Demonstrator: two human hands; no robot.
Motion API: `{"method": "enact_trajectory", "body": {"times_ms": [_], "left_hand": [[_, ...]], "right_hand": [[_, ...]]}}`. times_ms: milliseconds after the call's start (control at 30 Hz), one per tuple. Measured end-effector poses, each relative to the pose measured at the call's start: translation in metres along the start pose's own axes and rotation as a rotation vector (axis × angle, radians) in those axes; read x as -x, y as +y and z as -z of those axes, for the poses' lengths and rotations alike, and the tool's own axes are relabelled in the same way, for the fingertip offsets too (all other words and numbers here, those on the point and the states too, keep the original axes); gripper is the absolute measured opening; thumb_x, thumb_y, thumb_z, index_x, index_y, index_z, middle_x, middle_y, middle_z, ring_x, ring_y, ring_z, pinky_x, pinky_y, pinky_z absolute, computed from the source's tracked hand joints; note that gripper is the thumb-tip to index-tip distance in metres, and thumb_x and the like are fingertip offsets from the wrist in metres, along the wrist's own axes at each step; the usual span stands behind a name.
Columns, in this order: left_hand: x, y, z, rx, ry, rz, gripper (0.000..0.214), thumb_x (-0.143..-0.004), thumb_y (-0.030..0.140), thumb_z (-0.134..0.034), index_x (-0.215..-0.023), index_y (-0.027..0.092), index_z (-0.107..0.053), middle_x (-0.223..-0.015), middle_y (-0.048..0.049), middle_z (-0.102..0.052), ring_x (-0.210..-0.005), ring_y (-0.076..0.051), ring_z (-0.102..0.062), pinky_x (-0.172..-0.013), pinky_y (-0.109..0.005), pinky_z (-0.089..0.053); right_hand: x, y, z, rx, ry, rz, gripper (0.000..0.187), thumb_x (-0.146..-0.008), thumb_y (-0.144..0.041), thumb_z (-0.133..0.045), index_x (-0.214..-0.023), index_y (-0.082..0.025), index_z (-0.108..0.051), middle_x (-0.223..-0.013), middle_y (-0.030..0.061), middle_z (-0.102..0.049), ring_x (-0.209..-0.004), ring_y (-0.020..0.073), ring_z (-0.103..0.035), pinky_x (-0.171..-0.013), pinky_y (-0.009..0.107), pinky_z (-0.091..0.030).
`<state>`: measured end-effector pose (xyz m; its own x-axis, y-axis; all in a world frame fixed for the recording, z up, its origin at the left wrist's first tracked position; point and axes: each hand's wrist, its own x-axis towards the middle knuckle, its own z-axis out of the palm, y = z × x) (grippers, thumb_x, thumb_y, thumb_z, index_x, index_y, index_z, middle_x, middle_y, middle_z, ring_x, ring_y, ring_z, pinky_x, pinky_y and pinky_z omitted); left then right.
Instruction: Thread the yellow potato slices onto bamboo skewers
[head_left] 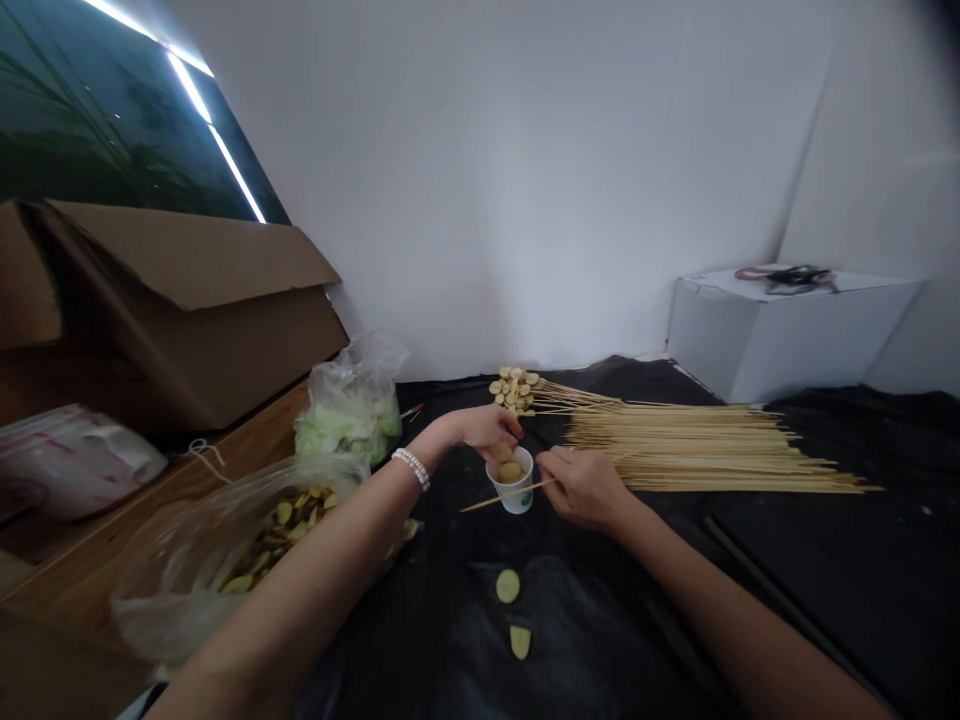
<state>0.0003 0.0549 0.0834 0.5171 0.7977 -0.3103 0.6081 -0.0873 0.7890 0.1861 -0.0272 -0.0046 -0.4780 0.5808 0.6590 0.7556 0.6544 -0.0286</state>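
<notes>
A white paper cup (517, 498) stands on the black covering, with pale yellow potato slices showing inside. My left hand (491, 432), a beaded bracelet at its wrist, dips its bent fingers into the cup. The fingers close on a potato slice (510, 472), though the rim partly hides the tips. In front of the cup, my right hand (586, 487) grips a thin bamboo skewer (495, 500), its bare point directed left. Two more potato slices lie nearer me: a round one (508, 586) and a cut-off one (520, 642).
Many bamboo skewers (712, 450) lie in a wide row at right. Skewers threaded with potato slices (514, 388) rest behind the cup. At left are an open bag of slices (255, 560), a bag of pale green pieces (349, 415) and a cardboard box (225, 340). A white box (780, 330) stands back right.
</notes>
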Motion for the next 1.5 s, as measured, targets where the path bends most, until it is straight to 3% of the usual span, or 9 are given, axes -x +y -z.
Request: {"method": "enact_trajectory", "body": {"times_ms": [133, 233, 400, 500, 733, 933, 1067, 1233, 1500], "left_hand": [[0.022, -0.004, 0.0, -0.001, 0.25, -0.077, 0.022, -0.066, 0.02, -0.063, -0.087, 0.016, -0.069, -0.08, -0.0079, -0.067, -0.064, -0.017, -0.062, -0.049, -0.025, -0.048], [0.05, -0.019, -0.017, -0.13, 0.478, -0.169, 0.017, -0.072, 0.025, -0.059, -0.085, 0.016, -0.066, -0.074, -0.0038, -0.064, -0.061, -0.014, -0.057, -0.051, -0.023, -0.044], [0.094, -0.056, -0.075, -0.279, 0.314, -0.074, 0.017, -0.069, 0.031, -0.065, -0.078, 0.017, -0.067, -0.067, 0.0002, -0.061, -0.063, -0.013, -0.053, -0.057, -0.023, -0.037], [0.107, -0.069, -0.103, -0.415, 0.326, 0.026, 0.027, -0.061, 0.037, -0.073, -0.082, 0.021, -0.068, -0.076, 0.0002, -0.062, -0.071, -0.016, -0.055, -0.059, -0.025, -0.035], [0.117, -0.071, -0.119, -0.475, 0.297, 0.063, 0.023, -0.06, 0.034, -0.073, -0.078, 0.022, -0.064, -0.081, 0.001, -0.062, -0.073, -0.015, -0.054, -0.059, -0.025, -0.032], [0.103, -0.053, -0.086, 0.026, 0.287, -0.096, 0.023, -0.069, 0.034, -0.07, -0.071, 0.016, -0.056, -0.063, 0.0021, -0.061, -0.056, -0.01, -0.05, -0.052, -0.022, -0.034], [0.072, -0.035, -0.05, 0.62, 0.536, -0.24, 0.025, -0.068, 0.031, -0.074, -0.082, 0.015, -0.06, -0.066, 0.0007, -0.063, -0.058, -0.007, -0.055, -0.05, -0.016, -0.039], [0.043, -0.049, -0.045, 1.204, 0.602, -0.34, 0.032, -0.064, 0.013, -0.077, -0.095, 0.014, -0.067, -0.078, -0.0015, -0.065, -0.069, -0.007, -0.061, -0.059, -0.014, -0.048], [0.043, -0.074, -0.052, 1.475, 0.543, -0.36, 0.031, -0.073, 0.008, -0.069, -0.101, 0.019, -0.065, -0.08, 0.0013, -0.064, -0.066, -0.005, -0.061, -0.052, -0.009, -0.047]], "right_hand": [[-0.001, 0.011, -0.001, -0.012, 0.261, -0.091, 0.024, -0.09, -0.017, -0.041, -0.09, -0.015, -0.065, -0.074, 0.0037, -0.066, -0.064, 0.0109, -0.058, -0.06, 0.022, -0.037], [-0.001, 0.014, -0.003, -0.044, 0.323, -0.149, 0.024, -0.091, -0.018, -0.042, -0.097, -0.015, -0.065, -0.08, 0.0048, -0.069, -0.067, 0.0116, -0.062, -0.063, 0.022, -0.04], [-0.001, 0.013, -0.005, -0.08, 0.307, -0.225, 0.024, -0.091, -0.02, -0.043, -0.098, -0.017, -0.065, -0.086, 0.0049, -0.071, -0.07, 0.0126, -0.064, -0.065, 0.022, -0.042], [-0.001, 0.011, -0.005, -0.085, 0.29, -0.249, 0.024, -0.091, -0.021, -0.043, -0.097, -0.018, -0.066, -0.087, 0.0045, -0.071, -0.07, 0.0129, -0.064, -0.064, 0.022, -0.041], [-0.003, 0.008, -0.001, -0.096, 0.154, -0.367, 0.025, -0.09, -0.023, -0.042, -0.097, -0.021, -0.066, -0.087, 0.0029, -0.071, -0.071, 0.0145, -0.064, -0.063, 0.024, -0.038], [-0.005, 0.013, 0.003, -0.09, -0.006, -0.583, 0.02, -0.087, -0.028, -0.049, -0.101, -0.024, -0.063, -0.078, 0.0021, -0.07, -0.07, 0.0175, -0.063, -0.06, 0.026, -0.036], [-0.005, 0.015, 0.002, -0.082, 0.029, -0.6, 0.03, -0.085, -0.041, -0.054, -0.108, -0.023, -0.059, -0.071, 0.0005, -0.067, -0.067, 0.0193, -0.063, -0.056, 0.027, -0.034], [-0.006, 0.007, 0.006, -0.012, 0.096, -0.43, 0.037, -0.092, -0.045, -0.043, -0.118, -0.023, -0.055, -0.08, 0.0016, -0.068, -0.07, 0.0178, -0.062, -0.057, 0.027, -0.034], [-0.002, -0.013, 0.007, 0.161, 0.179, -0.113, 0.026, -0.093, -0.022, -0.045, -0.108, -0.022, -0.065, -0.073, 0.0013, -0.063, -0.069, 0.0146, -0.054, -0.059, 0.028, -0.03]]}}
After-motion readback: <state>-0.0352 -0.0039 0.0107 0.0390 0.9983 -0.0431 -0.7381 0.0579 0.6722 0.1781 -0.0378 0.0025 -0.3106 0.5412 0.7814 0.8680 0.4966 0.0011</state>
